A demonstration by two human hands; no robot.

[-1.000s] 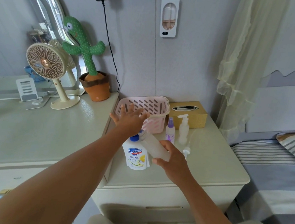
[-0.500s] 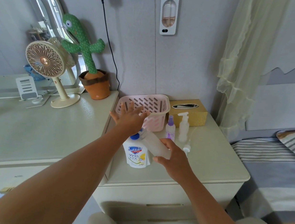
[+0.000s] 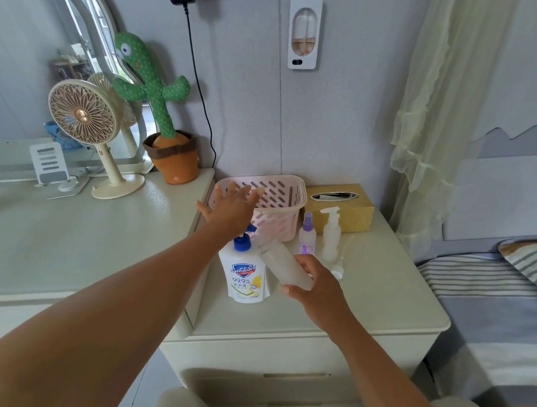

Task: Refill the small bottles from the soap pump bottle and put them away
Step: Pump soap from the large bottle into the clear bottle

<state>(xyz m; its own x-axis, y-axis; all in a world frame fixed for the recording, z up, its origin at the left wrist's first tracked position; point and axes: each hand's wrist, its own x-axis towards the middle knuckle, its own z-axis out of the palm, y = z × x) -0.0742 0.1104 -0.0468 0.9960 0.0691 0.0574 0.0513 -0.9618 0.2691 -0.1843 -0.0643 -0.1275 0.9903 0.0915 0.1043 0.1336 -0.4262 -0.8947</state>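
Little had shifted: the left hand [image 3: 231,205], fingers spread, kept pressing the soap pump bottle [image 3: 247,275] while the right hand [image 3: 316,290] gripped the tilted small bottle [image 3: 283,264], so filling probably continued.

Even soft daylight, brightest in the mirror [image 3: 80,44] at upper left, faint shadows, no glare, wide-angle bending at edges, slight softness throughout

Free room lies on the right side of the worktop [image 3: 385,296], toward the bed [image 3: 491,333], and along its front edge. The back is blocked by the pink basket [image 3: 287,219] and tissue box [image 3: 354,218]; just before them stand a spray bottle [image 3: 307,237] and small pump bottle [image 3: 331,235], close together. The soap pump bottle [image 3: 245,280] blocks the left front.
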